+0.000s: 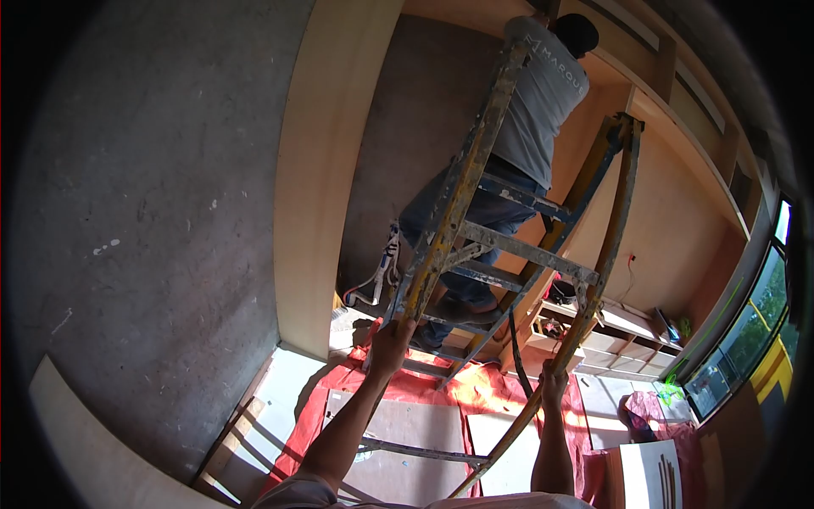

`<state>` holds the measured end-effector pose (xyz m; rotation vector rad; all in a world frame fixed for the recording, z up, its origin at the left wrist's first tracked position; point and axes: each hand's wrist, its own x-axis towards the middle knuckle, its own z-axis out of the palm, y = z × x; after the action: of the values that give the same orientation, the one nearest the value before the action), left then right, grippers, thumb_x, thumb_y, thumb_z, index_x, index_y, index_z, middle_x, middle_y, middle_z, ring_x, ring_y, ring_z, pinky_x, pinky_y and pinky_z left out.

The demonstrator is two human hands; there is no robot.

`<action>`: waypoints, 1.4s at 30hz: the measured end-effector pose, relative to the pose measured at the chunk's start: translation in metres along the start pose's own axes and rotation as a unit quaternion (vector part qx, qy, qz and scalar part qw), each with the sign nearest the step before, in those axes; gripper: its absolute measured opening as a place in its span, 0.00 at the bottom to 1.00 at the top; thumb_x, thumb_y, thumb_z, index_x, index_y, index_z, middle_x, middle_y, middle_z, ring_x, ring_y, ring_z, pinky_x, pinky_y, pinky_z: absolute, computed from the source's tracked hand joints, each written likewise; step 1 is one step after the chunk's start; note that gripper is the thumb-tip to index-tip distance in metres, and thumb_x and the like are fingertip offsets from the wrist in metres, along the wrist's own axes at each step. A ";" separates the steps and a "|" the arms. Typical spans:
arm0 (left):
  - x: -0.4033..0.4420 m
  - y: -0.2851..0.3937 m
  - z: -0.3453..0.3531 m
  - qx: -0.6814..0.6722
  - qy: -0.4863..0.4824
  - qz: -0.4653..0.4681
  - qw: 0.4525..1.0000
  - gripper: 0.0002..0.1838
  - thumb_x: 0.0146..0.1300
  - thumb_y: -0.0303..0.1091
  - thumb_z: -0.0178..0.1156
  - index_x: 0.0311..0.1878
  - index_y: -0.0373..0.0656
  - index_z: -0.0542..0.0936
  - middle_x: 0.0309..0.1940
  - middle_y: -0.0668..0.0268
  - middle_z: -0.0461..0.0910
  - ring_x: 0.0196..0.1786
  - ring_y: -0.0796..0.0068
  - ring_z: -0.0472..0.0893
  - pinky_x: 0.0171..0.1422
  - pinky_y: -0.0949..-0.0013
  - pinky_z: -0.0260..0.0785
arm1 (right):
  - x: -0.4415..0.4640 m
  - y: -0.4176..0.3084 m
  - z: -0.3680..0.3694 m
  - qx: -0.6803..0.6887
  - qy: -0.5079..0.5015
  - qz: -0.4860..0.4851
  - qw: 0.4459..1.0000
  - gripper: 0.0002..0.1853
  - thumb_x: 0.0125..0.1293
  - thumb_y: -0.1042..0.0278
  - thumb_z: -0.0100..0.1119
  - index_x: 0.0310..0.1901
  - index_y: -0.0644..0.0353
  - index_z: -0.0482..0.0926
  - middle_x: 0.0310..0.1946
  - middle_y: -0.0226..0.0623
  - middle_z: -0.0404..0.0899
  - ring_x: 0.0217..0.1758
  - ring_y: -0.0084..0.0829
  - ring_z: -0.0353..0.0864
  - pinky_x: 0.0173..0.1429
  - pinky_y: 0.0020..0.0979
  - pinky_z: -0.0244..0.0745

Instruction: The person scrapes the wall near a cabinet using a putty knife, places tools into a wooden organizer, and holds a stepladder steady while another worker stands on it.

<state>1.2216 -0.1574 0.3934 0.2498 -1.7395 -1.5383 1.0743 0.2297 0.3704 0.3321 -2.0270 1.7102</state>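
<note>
Down on the floor we've got pale boards and a rumpled red sheet [487,386], sunlight cutting across it in bright patches. A scuffed grey wall [170,187] fills the left, a tall wooden panel [326,187] stands beside it, and over on the right there's wooden shelving [678,220] and a window [738,348] with greenery beyond the glass. Low in the right corner, a white board [649,475] catches the light.

And centre stage — the paint-spattered ladder [530,253], legs spread, standing over the sheet in front of the woodwork. Up on its steps is another person [538,110], back to us in a grey shirt (lettering across the shoulders), leaning in close to the upper woodwork.

Now to the grip! The left hand [394,343] is closed around the left rail, arm stretched well forward. The right hand [554,382] has the opposite rail, a touch lower in view — fingers curled in, wrapped on the worn yellowish surface. The left fingertips sit in poor light, so it's hard to say quite how far round they reach, but both palms are on the rails.
</note>
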 end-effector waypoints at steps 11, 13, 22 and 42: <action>-0.001 0.009 -0.001 0.005 0.001 0.002 1.000 0.28 0.68 0.54 0.51 0.20 0.40 0.70 0.13 0.68 0.67 0.19 0.77 0.68 0.25 0.65 0.58 | 0.001 0.002 -0.001 0.000 -0.005 0.000 1.000 0.08 0.63 0.65 0.59 0.35 0.61 0.79 0.18 0.26 0.71 0.18 0.18 0.68 0.21 0.23 0.61; -0.002 0.011 -0.001 -0.002 0.003 0.001 1.000 0.28 0.68 0.54 0.51 0.20 0.40 0.70 0.13 0.68 0.67 0.19 0.77 0.67 0.25 0.65 0.58 | 0.002 0.005 -0.002 0.006 -0.004 0.001 1.000 0.08 0.63 0.65 0.60 0.35 0.61 0.79 0.18 0.26 0.70 0.18 0.17 0.68 0.21 0.23 0.61; -0.001 0.009 0.000 -0.002 0.006 -0.002 1.000 0.27 0.68 0.53 0.52 0.20 0.39 0.71 0.13 0.68 0.66 0.19 0.78 0.67 0.25 0.65 0.57 | 0.001 0.003 -0.001 0.023 -0.003 0.008 1.000 0.08 0.63 0.65 0.60 0.35 0.61 0.78 0.18 0.25 0.70 0.18 0.17 0.68 0.21 0.23 0.61; 0.003 -0.004 0.000 0.008 0.005 0.032 0.999 0.27 0.65 0.55 0.56 0.23 0.37 0.74 0.13 0.66 0.69 0.19 0.79 0.68 0.23 0.66 0.59 | 0.000 -0.001 -0.002 -0.010 -0.014 -0.010 1.000 0.09 0.64 0.64 0.59 0.35 0.61 0.78 0.18 0.28 0.72 0.18 0.19 0.71 0.22 0.23 0.63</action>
<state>1.2189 -0.1602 0.3912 0.2069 -1.7356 -1.4755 1.0755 0.2317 0.3718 0.3696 -2.0527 1.6806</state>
